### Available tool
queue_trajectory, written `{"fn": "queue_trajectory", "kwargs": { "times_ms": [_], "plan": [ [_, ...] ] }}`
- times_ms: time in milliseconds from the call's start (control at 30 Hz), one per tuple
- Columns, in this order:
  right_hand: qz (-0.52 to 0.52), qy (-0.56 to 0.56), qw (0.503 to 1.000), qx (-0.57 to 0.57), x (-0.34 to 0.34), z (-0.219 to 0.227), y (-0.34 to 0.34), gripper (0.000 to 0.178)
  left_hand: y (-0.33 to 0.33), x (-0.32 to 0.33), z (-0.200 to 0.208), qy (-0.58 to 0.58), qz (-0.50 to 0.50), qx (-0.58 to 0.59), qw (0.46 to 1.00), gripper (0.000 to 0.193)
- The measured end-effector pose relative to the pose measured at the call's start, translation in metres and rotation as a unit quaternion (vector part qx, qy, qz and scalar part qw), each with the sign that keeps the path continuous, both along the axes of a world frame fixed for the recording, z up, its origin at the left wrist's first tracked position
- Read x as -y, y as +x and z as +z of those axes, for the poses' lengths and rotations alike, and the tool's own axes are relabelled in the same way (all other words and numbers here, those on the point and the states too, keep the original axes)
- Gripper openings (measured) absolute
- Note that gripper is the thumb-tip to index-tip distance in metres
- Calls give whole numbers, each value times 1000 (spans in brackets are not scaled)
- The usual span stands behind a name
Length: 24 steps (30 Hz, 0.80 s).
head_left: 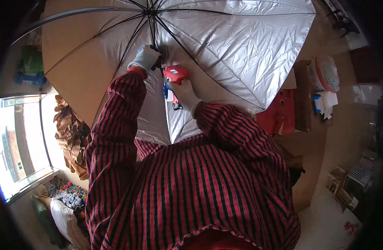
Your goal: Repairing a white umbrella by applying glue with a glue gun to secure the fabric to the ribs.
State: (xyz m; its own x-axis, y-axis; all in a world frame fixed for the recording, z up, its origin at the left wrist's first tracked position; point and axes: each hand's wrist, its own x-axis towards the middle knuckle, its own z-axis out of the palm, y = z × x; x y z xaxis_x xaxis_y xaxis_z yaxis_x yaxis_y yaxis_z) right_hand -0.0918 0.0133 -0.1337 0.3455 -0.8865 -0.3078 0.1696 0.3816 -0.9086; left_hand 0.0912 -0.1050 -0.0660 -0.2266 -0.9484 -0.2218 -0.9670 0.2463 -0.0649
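Note:
An open umbrella [241, 50] spreads out before me, its silvery inner side facing up and its black ribs meeting at a hub [149, 12] at the far edge. My left hand [144, 57], in a white glove with dark fingertips, is closed around a black rib [153, 34] below the hub. Just to its right, my gloved right hand [184, 95] grips a red pistol-shaped tool [175, 73] with a blue part on its left side. The tool's front end lies close to the rib by my left fingers; whether they touch I cannot tell.
Crumpled brown paper [70, 133] hangs by the window [22, 146] on the left, above a heap of small colourful pieces [70, 193]. On the right stand a red box [279, 112] and a round tub [327, 73]. A wooden rack [341, 187] is at the lower right.

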Motion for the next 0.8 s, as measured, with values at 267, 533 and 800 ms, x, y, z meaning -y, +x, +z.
{"fn": "queue_trajectory", "kwargs": {
  "times_ms": [267,533,800],
  "plan": [
    [82,74,990,83,14,38,-21,27,20,-2,-6,66,96,-125,985,23],
    [128,227,924,280,31,-7,-11,16,17,12,-14,42,58,-26,997,27],
    [228,-80,964,114,39,-12,-30,13,-11,2,18,50,231,-193,952,25]
  ]
}}
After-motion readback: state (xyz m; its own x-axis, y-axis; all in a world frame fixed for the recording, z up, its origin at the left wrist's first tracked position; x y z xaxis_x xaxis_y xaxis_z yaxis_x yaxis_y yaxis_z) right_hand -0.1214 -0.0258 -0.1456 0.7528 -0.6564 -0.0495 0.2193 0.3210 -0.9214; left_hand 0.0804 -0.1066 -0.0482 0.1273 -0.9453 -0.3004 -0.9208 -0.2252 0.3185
